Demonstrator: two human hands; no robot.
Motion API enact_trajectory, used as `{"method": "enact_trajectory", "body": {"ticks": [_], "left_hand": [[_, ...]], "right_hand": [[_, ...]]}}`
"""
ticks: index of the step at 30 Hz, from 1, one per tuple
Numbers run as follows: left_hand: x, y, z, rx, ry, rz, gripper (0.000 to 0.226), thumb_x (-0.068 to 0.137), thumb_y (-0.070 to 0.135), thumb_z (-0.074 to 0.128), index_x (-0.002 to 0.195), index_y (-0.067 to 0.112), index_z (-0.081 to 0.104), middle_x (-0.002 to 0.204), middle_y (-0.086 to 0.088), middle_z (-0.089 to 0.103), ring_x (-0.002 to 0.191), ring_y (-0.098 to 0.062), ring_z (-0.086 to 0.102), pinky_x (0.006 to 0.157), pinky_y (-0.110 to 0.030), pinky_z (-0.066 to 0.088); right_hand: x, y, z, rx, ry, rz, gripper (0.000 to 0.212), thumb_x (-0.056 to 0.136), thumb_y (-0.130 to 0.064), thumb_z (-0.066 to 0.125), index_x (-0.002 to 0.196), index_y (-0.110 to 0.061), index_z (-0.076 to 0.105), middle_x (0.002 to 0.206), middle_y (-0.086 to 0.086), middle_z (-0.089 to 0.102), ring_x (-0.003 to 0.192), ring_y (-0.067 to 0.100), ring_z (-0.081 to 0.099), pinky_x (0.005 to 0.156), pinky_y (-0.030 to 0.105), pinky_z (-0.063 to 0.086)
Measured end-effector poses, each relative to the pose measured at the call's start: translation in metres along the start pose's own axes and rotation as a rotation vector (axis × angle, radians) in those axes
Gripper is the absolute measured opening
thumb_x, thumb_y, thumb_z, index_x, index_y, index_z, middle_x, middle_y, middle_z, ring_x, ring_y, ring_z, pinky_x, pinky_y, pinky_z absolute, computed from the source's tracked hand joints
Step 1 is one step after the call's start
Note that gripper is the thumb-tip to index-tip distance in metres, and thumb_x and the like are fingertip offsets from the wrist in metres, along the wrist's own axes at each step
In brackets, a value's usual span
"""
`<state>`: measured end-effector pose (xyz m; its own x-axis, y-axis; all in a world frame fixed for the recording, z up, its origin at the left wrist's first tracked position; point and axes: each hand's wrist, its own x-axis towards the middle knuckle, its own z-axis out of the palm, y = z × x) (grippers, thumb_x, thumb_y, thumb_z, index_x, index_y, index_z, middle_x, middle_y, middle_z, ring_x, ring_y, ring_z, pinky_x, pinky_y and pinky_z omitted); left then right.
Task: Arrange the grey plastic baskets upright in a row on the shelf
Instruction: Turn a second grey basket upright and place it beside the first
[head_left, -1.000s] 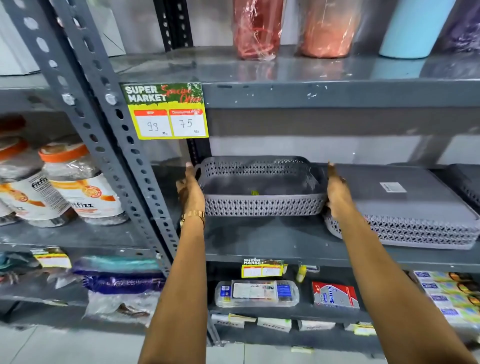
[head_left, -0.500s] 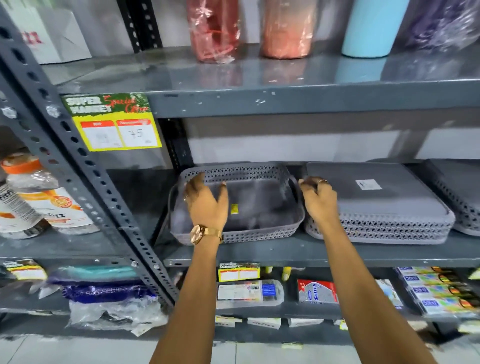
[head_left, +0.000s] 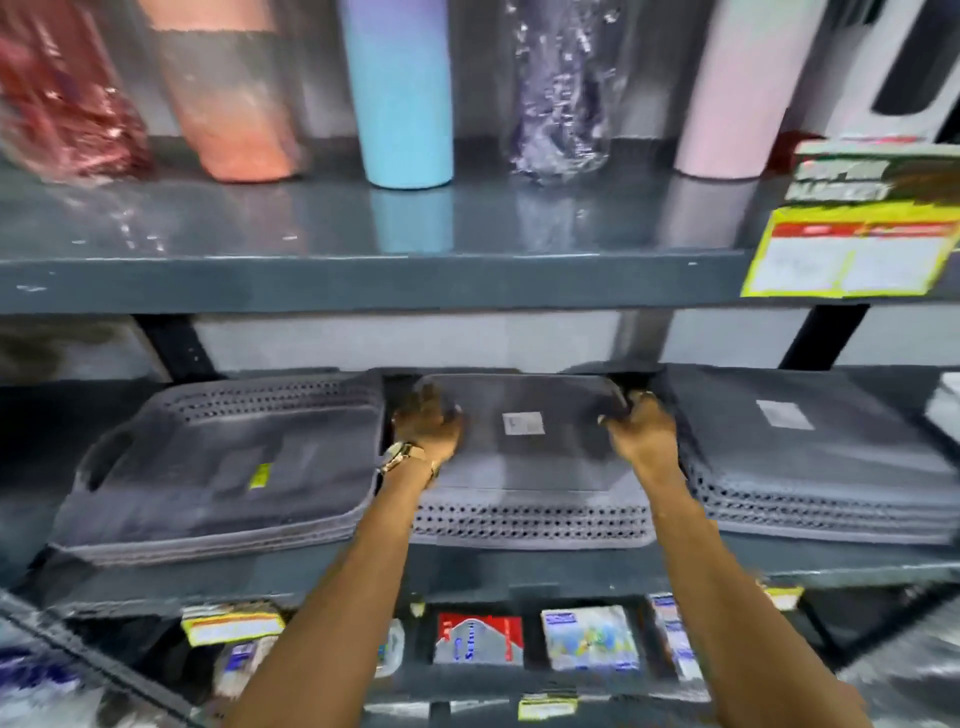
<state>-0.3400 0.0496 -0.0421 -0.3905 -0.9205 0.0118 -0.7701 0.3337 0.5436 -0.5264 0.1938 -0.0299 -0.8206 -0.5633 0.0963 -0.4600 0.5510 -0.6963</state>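
Note:
Three grey plastic basket stacks sit in a row on the middle shelf (head_left: 467, 574). The left basket (head_left: 218, 467) stands upright, open side up, with a yellow sticker inside. The middle basket (head_left: 524, 467) lies upside down with a white label on its base. My left hand (head_left: 426, 423) is on its left edge and my right hand (head_left: 641, 434) curls over its right edge. The right basket (head_left: 810, 467) also lies upside down, with a white label. The picture is blurred by motion.
Tall wrapped tumblers stand on the upper shelf, among them a blue one (head_left: 400, 93). A yellow price tag (head_left: 852, 244) hangs on that shelf's edge at the right. Small boxed goods (head_left: 478, 639) fill the shelf below. A slanted metal brace (head_left: 176, 348) stands behind the left basket.
The view has swung to the right. Both hands left the upright basket and moved right onto the upside-down basket beside it.

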Motion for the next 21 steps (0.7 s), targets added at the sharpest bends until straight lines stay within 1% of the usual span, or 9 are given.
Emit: {"method": "enact_trajectory", "body": {"ticks": [4,6,9,11,13,15,17,19,21], "left_hand": [[0.002,0.006,0.013,-0.068,0.122,-0.239,0.065,0.092,0.045,0.038,0.145,0.01,0.026,0.149,-0.027,0.028,0.134,-0.045,0.035,0.11,-0.05,0.033],[0.01,-0.001,0.02,-0.134,0.097,-0.31,0.076,0.082,0.064,0.033,0.142,0.018,0.032,0.144,-0.025,0.039,0.128,-0.046,0.042,0.107,-0.055,0.037],[0.01,0.005,0.011,-0.294,0.147,-0.301,0.092,0.075,0.078,0.022,0.147,0.022,0.024,0.149,-0.024,0.037,0.132,-0.046,0.04,0.109,-0.056,0.034],[0.001,0.026,-0.008,-0.415,0.307,-0.18,0.08,0.086,0.066,0.032,0.15,0.018,0.023,0.155,-0.016,0.03,0.139,-0.038,0.031,0.115,-0.044,0.028],[-0.007,0.042,-0.03,-0.687,0.497,-0.078,0.072,0.086,0.053,0.041,0.146,0.014,0.03,0.149,-0.014,0.037,0.135,-0.03,0.034,0.106,-0.031,0.028],[-0.016,0.05,-0.044,-0.863,0.597,-0.058,0.068,0.085,0.051,0.036,0.14,0.012,0.036,0.14,-0.019,0.041,0.128,-0.03,0.039,0.099,-0.032,0.029],[-0.027,0.048,-0.042,-0.947,0.584,-0.134,0.065,0.089,0.057,0.032,0.138,0.015,0.04,0.145,-0.016,0.04,0.132,-0.03,0.039,0.104,-0.034,0.029],[-0.043,0.041,-0.03,-1.013,0.547,-0.189,0.065,0.092,0.06,0.031,0.143,0.02,0.036,0.152,-0.008,0.037,0.138,-0.026,0.036,0.11,-0.034,0.027],[-0.059,0.029,-0.014,-1.027,0.478,-0.231,0.073,0.089,0.065,0.031,0.147,0.019,0.03,0.153,-0.007,0.037,0.139,-0.027,0.036,0.111,-0.039,0.028]], "right_hand": [[0.01,0.019,-0.002,0.259,-0.215,0.241,0.053,0.081,-0.026,0.072,0.118,0.008,0.056,0.121,0.024,0.063,0.108,0.038,0.06,0.078,0.036,0.045],[0.014,0.026,0.001,0.381,-0.269,0.281,0.055,0.077,-0.031,0.075,0.114,0.006,0.058,0.118,0.022,0.065,0.096,0.032,0.061,0.075,0.033,0.044],[0.02,0.023,-0.001,0.535,-0.245,0.251,0.084,0.054,-0.061,0.079,0.111,-0.002,0.065,0.111,0.012,0.07,0.1,0.026,0.064,0.087,0.033,0.049],[0.024,0.01,-0.018,0.652,-0.119,0.172,0.064,0.072,-0.054,0.071,0.109,-0.002,0.066,0.099,0.007,0.066,0.093,0.021,0.059,0.085,0.035,0.045],[0.032,-0.003,-0.038,0.804,-0.003,0.099,0.04,0.085,-0.045,0.059,0.097,-0.008,0.067,0.091,0.006,0.061,0.086,0.019,0.053,0.079,0.035,0.042],[0.041,-0.008,-0.053,0.884,0.029,0.088,0.043,0.081,-0.056,0.049,0.078,-0.016,0.063,0.083,0.003,0.06,0.078,0.018,0.052,0.068,0.031,0.04],[0.04,-0.008,-0.061,0.851,0.015,0.127,0.048,0.078,-0.069,0.04,0.072,-0.025,0.059,0.081,0.003,0.06,0.073,0.02,0.052,0.062,0.028,0.042],[0.035,-0.001,-0.059,0.781,-0.02,0.213,0.068,0.079,-0.076,0.034,0.101,-0.021,0.068,0.107,0.013,0.066,0.096,0.03,0.06,0.084,0.04,0.05],[0.02,0.007,-0.056,0.69,-0.046,0.281,0.082,0.085,-0.072,0.031,0.126,-0.007,0.058,0.125,0.019,0.059,0.113,0.035,0.055,0.097,0.044,0.043]]}}
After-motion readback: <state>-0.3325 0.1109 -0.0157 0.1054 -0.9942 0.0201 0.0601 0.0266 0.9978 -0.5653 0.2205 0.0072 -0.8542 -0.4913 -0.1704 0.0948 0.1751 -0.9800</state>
